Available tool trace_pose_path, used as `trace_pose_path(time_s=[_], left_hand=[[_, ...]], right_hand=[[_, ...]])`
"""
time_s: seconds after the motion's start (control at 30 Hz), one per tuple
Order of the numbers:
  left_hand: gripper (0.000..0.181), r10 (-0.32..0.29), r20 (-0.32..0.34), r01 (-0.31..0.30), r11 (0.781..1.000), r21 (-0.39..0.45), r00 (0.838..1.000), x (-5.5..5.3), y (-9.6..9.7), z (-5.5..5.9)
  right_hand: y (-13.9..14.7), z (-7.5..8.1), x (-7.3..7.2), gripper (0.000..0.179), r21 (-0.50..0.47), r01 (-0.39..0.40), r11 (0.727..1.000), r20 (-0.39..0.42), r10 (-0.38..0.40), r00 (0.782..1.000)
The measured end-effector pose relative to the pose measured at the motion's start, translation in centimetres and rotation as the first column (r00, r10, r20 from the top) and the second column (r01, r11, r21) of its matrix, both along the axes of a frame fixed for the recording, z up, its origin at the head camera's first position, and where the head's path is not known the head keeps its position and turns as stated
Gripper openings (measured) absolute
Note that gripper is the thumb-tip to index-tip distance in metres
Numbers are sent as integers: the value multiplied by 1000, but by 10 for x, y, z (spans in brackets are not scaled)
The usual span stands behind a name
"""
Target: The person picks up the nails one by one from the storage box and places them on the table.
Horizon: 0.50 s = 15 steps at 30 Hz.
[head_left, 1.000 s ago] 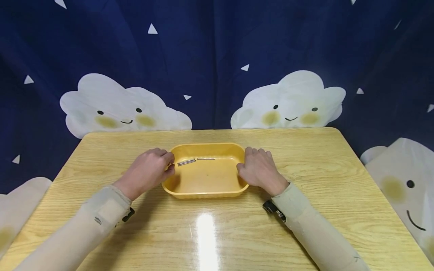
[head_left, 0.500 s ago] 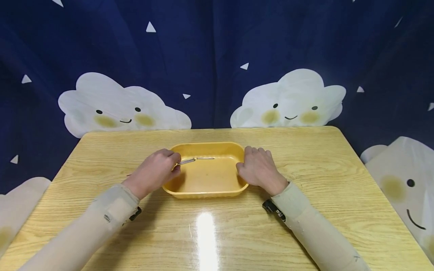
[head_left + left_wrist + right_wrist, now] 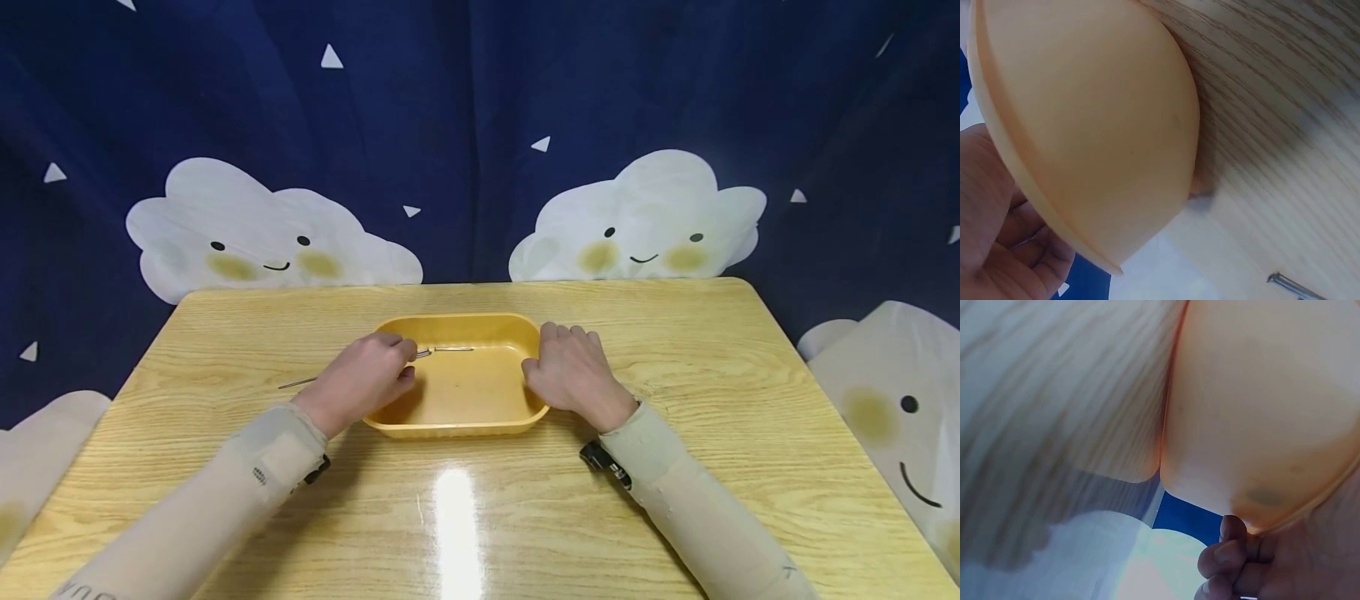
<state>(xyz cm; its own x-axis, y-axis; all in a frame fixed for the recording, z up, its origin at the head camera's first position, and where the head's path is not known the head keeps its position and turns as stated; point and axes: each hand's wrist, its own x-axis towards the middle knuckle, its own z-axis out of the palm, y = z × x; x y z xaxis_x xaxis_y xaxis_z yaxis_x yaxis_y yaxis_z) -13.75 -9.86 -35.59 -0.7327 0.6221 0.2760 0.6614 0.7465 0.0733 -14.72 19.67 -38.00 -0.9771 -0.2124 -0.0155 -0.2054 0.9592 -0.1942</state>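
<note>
A shallow yellow plastic tray (image 3: 459, 396) sits on the wooden table in the head view. Thin silver metal rods (image 3: 423, 353) lie inside near its back left, and one more rod (image 3: 454, 349) rests beside them. My left hand (image 3: 362, 379) reaches over the left end, thumb and forefinger apart at the near end of those rods, which it partly hides. At the right end, my right hand (image 3: 573, 375) grips the rim with curled fingers. In the left wrist view, the left hand (image 3: 1013, 231) is partly hidden behind the tray wall (image 3: 1097, 125).
Another thin metal rod (image 3: 297, 383) lies on the wooden table (image 3: 637, 333) left of the tray, partly behind the left wrist. A dark blue curtain (image 3: 472, 100) with white clouds hangs behind the table.
My left hand has moved right, from the tray's left rim to over the rods inside. The rod on the table has come into view. The right hand stays where it was.
</note>
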Motion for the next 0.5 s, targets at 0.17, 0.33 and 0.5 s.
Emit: trace_pose_path(time_s=[0.17, 0.33, 0.5], left_hand=[[5, 9, 39, -8, 1000, -13, 999, -3, 4, -3], [6, 15, 70, -12, 999, -37, 997, -6, 6, -6], [6, 28, 99, -22, 998, -52, 995, -9, 7, -9]], right_hand=[[0, 0, 0, 24, -3, 3, 1000, 5, -3, 1000], [0, 0, 0, 24, -10, 1, 1000, 9, -1, 1000], [1, 0, 0, 24, -10, -1, 1000, 11, 1, 1000]])
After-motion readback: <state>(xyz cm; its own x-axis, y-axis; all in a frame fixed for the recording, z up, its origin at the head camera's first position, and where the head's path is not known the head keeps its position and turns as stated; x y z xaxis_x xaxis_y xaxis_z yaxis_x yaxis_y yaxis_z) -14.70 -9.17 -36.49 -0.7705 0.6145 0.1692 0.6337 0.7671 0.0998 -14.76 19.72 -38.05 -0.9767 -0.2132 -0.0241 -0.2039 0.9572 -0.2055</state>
